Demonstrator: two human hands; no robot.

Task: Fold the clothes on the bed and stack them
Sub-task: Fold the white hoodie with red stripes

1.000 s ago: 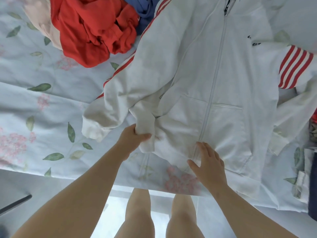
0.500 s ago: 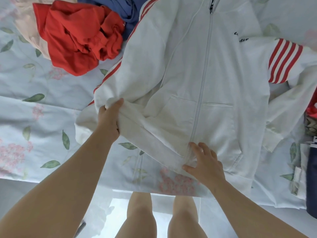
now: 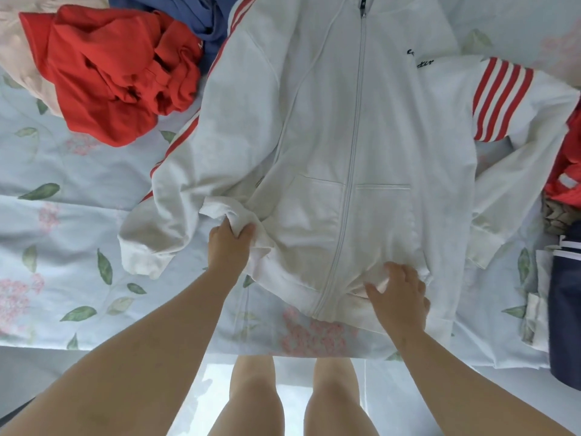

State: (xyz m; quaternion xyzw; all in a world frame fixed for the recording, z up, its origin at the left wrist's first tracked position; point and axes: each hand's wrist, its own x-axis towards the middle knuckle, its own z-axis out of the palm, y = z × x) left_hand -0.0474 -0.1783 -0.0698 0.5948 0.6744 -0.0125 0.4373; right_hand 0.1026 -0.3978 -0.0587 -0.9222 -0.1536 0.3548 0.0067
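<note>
1. Hands: left hand [image 3: 231,243] grips the white jacket's [image 3: 377,136] bunched hem corner, now pulled nearer me; right hand [image 3: 397,297] presses the hem, fingers spread.
2. I judge it nearly flat on the bed [image 3: 78,199]; folding comes next.

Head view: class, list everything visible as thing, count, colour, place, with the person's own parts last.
white zip jacket: one, white with red stripes, spread front-up mid-bed.
red garment: one, red, crumpled upper left.
blue garment: one, blue, top, behind the red one.
pale pink garment: one, pink, far upper left.
clothes pile: one, red and navy, right edge.
bed sheet: one, pale blue floral, under everything.
legs: two, bare, below bed edge.
left hand: one, grips jacket's bunched hem.
right hand: one, touches hem right of zip.
</note>
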